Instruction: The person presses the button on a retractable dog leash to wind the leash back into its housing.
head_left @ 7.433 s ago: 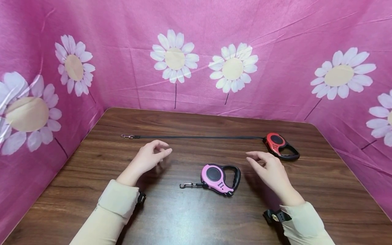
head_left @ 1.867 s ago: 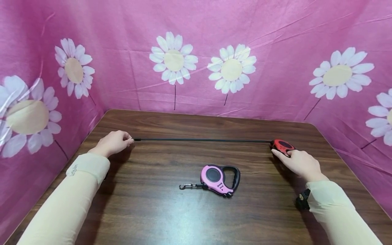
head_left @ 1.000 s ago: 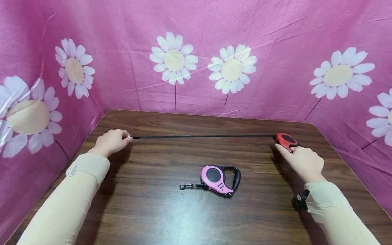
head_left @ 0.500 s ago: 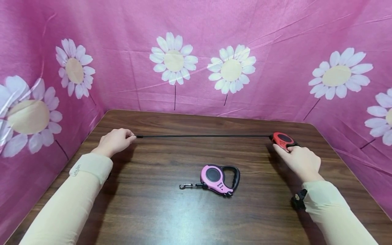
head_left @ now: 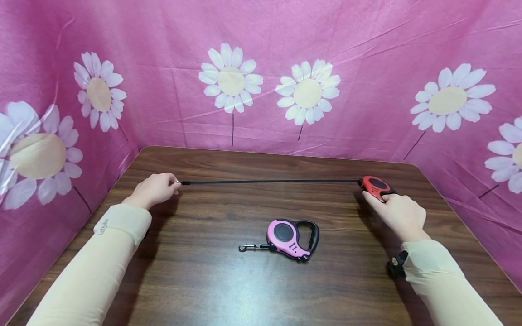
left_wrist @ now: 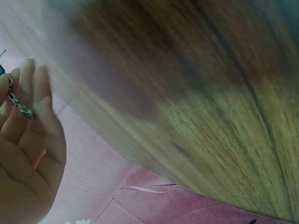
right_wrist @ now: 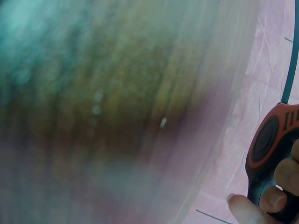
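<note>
A red and black retractable dog leash [head_left: 373, 186] is in my right hand [head_left: 401, 215], its fingers curled through the black handle loop, as the right wrist view shows. From its casing the black strap [head_left: 269, 181] runs straight and taut across the far part of the table to my left hand [head_left: 152, 189]. There my left thumb and fingers pinch the metal snap hook [left_wrist: 19, 106] at the strap's end; in the head view the fingers mostly hide it. Nearer to me, between the arms, a pink and black retractable leash [head_left: 289, 239] lies flat, its short hook [head_left: 253, 247] pointing left.
The brown wooden table [head_left: 228, 290] has rounded far corners. Behind it and on both sides hangs a pink cloth [head_left: 171, 40] printed with large white daisies. A black band [head_left: 396, 265] with a device sits at my right wrist.
Both hands were apart from the leashes at first; then they took the red leash's hook and handle. Over the last second, both hands have shifted only slightly inward. The pink leash has stayed put.
</note>
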`<move>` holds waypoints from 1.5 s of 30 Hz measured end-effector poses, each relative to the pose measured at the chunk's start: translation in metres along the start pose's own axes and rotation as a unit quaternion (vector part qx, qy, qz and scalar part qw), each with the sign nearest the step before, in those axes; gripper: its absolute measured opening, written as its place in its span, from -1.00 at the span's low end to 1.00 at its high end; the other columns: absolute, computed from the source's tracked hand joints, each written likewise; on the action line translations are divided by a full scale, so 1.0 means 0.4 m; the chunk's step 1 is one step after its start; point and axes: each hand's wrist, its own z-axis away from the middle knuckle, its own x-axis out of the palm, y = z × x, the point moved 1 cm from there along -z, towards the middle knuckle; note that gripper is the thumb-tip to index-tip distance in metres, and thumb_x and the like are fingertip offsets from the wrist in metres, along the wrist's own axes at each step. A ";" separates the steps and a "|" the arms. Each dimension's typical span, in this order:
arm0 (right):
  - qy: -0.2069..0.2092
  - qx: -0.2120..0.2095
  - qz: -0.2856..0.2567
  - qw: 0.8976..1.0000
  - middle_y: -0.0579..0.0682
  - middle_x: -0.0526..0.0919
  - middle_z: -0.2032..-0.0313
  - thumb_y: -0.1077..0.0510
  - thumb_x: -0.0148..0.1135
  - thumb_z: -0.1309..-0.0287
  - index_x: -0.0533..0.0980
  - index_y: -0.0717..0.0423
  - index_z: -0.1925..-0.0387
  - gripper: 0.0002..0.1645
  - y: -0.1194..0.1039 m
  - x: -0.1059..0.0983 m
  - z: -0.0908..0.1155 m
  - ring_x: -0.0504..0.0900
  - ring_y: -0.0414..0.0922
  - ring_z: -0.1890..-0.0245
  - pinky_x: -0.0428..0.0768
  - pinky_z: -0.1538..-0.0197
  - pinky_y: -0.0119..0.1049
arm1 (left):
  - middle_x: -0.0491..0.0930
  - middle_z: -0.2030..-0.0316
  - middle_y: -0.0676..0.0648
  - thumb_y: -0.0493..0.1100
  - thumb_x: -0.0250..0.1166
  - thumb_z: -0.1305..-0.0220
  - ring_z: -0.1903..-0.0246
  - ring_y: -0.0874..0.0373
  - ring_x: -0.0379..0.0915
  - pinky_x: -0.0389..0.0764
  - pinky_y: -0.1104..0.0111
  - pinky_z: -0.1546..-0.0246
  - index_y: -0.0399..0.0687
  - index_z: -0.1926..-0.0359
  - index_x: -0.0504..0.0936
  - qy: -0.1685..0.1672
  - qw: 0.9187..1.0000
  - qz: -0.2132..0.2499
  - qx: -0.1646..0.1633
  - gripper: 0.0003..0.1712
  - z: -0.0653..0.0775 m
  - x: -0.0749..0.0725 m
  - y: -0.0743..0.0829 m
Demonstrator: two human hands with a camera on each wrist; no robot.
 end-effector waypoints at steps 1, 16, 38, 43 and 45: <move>0.000 -0.001 0.000 1.000 0.41 0.65 0.25 -0.61 -0.23 -0.20 0.63 0.01 0.30 -0.12 -0.001 0.000 0.000 0.62 0.18 0.41 0.29 0.55 -0.09 | 0.73 0.28 -0.03 -0.02 0.02 -0.47 0.08 -0.12 0.59 0.50 -0.11 0.17 -0.10 0.14 0.60 -0.003 1.000 0.000 0.000 -0.69 0.000 0.001 -0.001; 0.017 -0.018 -0.003 1.000 0.36 0.68 0.28 -0.62 -0.20 -0.19 0.67 0.01 0.27 -0.11 -0.026 0.009 -0.003 0.63 0.15 0.43 0.28 0.58 -0.11 | 0.60 0.06 -0.23 -0.01 -0.06 -0.48 -0.01 -0.23 0.51 0.46 -0.19 0.12 -0.09 0.07 0.52 -0.030 0.999 -0.022 -0.013 -0.69 -0.002 -0.003 0.033; 0.019 -0.018 -0.004 1.000 0.39 0.67 0.23 -0.61 -0.17 -0.19 0.67 0.01 0.22 -0.13 -0.027 0.011 -0.001 0.63 0.17 0.39 0.29 0.55 -0.10 | 0.60 0.24 -0.21 0.00 -0.11 -0.44 0.10 -0.26 0.55 0.50 -0.14 0.23 -0.07 0.22 0.49 -0.031 0.997 -0.066 -0.004 -0.69 0.001 -0.007 0.038; 0.031 -0.026 -0.005 0.999 0.29 0.68 0.38 -0.60 -0.14 -0.19 0.64 -0.04 0.43 -0.20 -0.033 0.010 0.002 0.60 0.10 0.49 0.27 0.57 -0.12 | 0.62 0.11 -0.32 -0.03 -0.11 -0.43 0.05 -0.37 0.55 0.51 -0.17 0.23 -0.09 0.22 0.51 -0.016 0.997 -0.070 0.001 -0.69 0.004 -0.004 0.041; 0.034 -0.033 -0.003 0.999 0.25 0.67 0.45 -0.60 -0.13 -0.18 0.60 -0.07 0.53 -0.21 -0.037 0.010 0.002 0.58 0.08 0.53 0.26 0.59 -0.13 | 0.62 0.06 -0.35 -0.03 -0.11 -0.44 0.04 -0.39 0.54 0.51 -0.18 0.22 -0.09 0.22 0.51 -0.014 0.997 -0.071 0.002 -0.68 0.004 -0.002 0.042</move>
